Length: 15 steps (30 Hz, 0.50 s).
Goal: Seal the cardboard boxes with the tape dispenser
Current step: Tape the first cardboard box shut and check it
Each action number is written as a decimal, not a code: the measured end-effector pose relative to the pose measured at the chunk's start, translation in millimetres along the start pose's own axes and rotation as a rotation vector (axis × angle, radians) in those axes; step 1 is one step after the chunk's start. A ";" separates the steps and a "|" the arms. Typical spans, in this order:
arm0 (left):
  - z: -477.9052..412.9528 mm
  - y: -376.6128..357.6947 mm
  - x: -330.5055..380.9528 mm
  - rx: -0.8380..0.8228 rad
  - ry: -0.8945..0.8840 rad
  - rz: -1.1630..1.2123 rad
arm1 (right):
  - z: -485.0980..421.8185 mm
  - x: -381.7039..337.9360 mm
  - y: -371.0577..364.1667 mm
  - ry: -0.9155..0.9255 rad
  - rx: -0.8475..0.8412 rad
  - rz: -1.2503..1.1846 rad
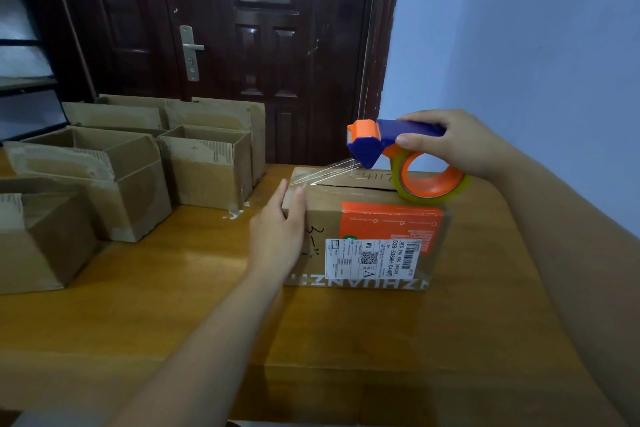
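— What's closest to us?
— The left forearm point(194, 340), reaching across the wooden worktop point(138, 305) to the left hand point(277, 236). Its fingers are straight, pressed flat against the left end of a closed cardboard box point(325, 215).
— And the right hand point(460, 142)?
— Curled round the blue handle of the tape dispenser point(374, 142), held above the box's top, toward its right end. The tape roll point(431, 184), with its orange core, seems to touch the top there.
— Any tape out?
— A strip of clear tape point(325, 172) runs from the dispenser's mouth down to the top's left edge.
— Anything else?
— A shipping label point(372, 258) on the box's near side; open cardboard boxes point(207, 166) grouped on the worktop's left; a dark door point(263, 45) behind.
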State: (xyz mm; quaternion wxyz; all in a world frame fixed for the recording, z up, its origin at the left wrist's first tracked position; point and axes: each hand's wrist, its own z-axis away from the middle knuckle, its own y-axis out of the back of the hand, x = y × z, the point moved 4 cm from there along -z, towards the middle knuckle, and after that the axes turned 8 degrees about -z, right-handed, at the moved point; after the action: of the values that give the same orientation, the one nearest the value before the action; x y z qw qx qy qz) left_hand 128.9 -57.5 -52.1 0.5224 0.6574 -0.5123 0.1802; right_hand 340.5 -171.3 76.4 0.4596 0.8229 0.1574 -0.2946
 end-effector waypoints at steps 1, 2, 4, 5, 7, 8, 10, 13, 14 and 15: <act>-2.2 4.5 1.6 0.004 -0.013 -0.166 | 0.2 0.3 0.7 0.001 -0.003 0.000; -6.0 8.1 4.6 -0.015 -0.019 -0.343 | 0.2 0.7 1.1 0.002 -0.008 -0.004; -12.4 14.0 17.6 -0.002 -0.073 -0.592 | 0.3 1.0 0.7 0.003 -0.026 -0.012; -15.0 13.9 27.7 0.033 -0.141 -0.613 | 0.3 0.7 0.6 0.005 -0.035 -0.010; -18.2 3.9 49.9 -0.006 -0.280 -0.547 | 0.8 0.0 0.9 0.010 -0.047 -0.003; -19.9 -3.8 59.6 -0.081 -0.322 -0.510 | 0.9 0.2 1.7 0.011 -0.052 -0.008; -23.9 -18.1 72.0 -0.237 -0.349 -0.535 | 0.3 1.9 3.6 0.008 -0.073 -0.024; -27.1 -27.0 71.0 -0.333 -0.359 -0.663 | -1.2 6.2 8.4 -0.001 -0.108 -0.021; -26.2 -28.2 68.9 -0.331 -0.373 -0.701 | -1.3 8.8 10.2 -0.002 -0.107 -0.026; -24.8 -29.3 66.6 -0.323 -0.391 -0.728 | -1.0 12.0 12.0 -0.002 -0.097 -0.044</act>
State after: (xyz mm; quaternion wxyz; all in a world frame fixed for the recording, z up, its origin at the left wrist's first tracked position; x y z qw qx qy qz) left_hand 188.9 -70.3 -5.7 0.5411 0.7266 -0.3584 -0.2257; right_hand 356.5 -177.0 77.2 0.4925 0.7958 0.1890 -0.2974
